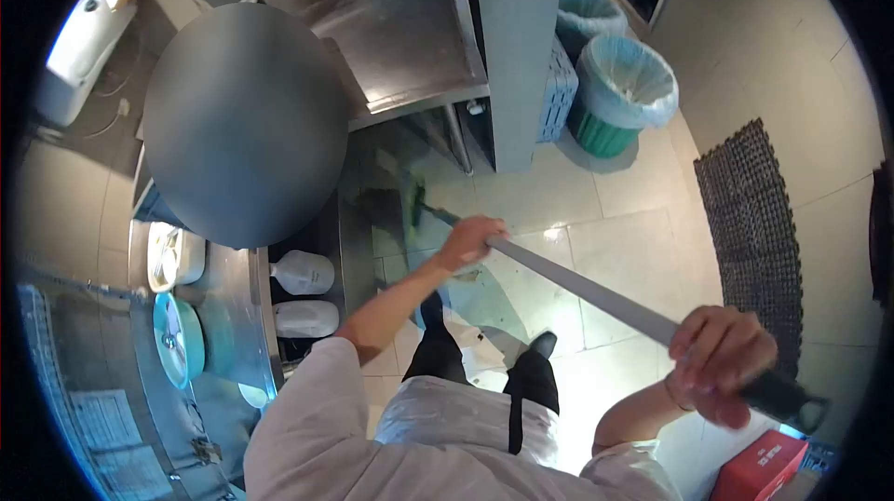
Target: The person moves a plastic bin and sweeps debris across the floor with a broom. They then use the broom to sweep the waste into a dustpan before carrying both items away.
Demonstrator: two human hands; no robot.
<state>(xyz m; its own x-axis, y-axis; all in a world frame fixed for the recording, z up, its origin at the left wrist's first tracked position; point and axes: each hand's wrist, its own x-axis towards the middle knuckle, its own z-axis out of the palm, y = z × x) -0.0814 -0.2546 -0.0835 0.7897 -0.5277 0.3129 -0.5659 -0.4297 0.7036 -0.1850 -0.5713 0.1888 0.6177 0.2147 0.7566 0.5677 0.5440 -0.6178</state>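
A long-handled broom (587, 290) with a grey pole slants across the view. My left hand (470, 242) is closed around the pole's lower part. Higher up, near the dark grip end, my right hand (719, 361) wraps round it too. The dark and green head (416, 206) reaches the floor beside the metal counter; it is small and blurred, so its exact shape is unclear. On the tiles by my feet lie pale scraps (475, 352) and a small brownish bit (466, 276).
A steel counter (400, 26) and a grey pillar (517, 54) stand ahead. Lined bins, one of them green (610, 128), are beyond the pillar. A black mat (754, 231) lies right, a red box (759, 468) lower right. White jugs (305, 273) and a turquoise basin (191, 343) are left. A grey oval hides part of the view.
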